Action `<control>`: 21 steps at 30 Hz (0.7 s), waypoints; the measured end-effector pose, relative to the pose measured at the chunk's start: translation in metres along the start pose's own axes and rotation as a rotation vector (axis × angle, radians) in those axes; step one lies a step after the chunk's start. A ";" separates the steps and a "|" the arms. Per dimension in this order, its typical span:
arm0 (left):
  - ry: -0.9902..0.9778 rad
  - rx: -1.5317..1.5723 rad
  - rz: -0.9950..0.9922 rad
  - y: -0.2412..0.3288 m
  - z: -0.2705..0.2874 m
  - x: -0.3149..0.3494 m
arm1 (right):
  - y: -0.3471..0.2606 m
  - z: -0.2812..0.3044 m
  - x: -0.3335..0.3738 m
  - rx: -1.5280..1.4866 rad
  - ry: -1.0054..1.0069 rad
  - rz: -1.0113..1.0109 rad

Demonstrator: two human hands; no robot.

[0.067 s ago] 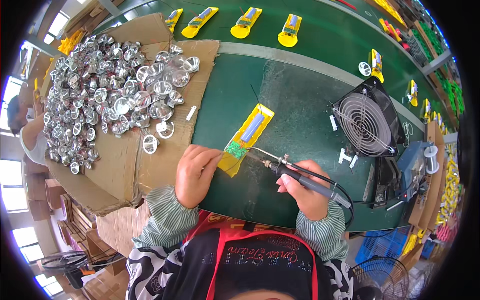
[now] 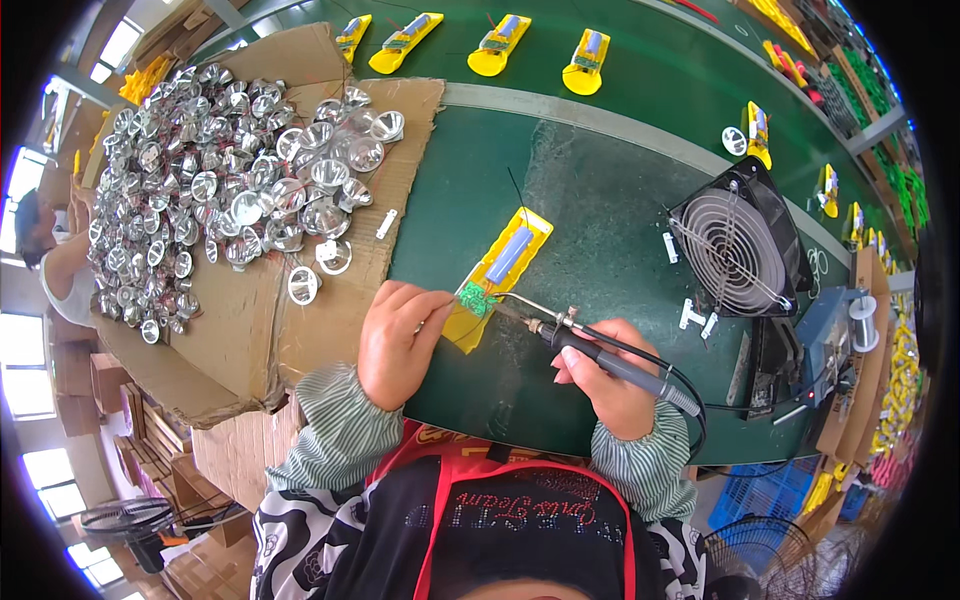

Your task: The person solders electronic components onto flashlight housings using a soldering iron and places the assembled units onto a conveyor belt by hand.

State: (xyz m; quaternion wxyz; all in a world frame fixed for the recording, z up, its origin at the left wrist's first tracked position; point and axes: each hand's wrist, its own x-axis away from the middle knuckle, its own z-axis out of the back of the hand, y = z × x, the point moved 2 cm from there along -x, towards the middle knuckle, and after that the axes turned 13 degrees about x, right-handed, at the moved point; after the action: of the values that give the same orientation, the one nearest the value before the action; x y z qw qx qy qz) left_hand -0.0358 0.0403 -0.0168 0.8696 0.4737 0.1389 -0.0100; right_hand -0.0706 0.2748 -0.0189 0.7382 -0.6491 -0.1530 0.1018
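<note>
- Iron [image 2: 600, 355] gripped in right hand [image 2: 610, 385]; tip on green board [image 2: 477, 298]
- Left hand [image 2: 395, 340] pinches board on yellow case [image 2: 500, 275]; reflectors [image 2: 230, 180] nearby, fan [image 2: 735, 250] to right

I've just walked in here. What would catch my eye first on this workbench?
Probably the glittering heap of silver reflector cups spread over flattened cardboard at the left of the green bench. Next, at the centre, the right hand holds a soldering iron with its tip at the small green circuit board in a yellow plastic housing, which the left hand steadies. A black fan stands to the right.
</note>
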 end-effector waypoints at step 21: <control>-0.109 -0.090 0.032 -0.006 -0.013 -0.008 | 0.003 -0.015 -0.013 -0.012 -0.019 0.022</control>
State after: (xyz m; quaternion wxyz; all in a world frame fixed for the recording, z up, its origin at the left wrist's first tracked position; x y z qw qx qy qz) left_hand -0.0476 0.0467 -0.0267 0.8963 0.4350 0.0841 -0.0157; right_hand -0.0772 0.2572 -0.0247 0.7316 -0.6542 -0.1535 0.1152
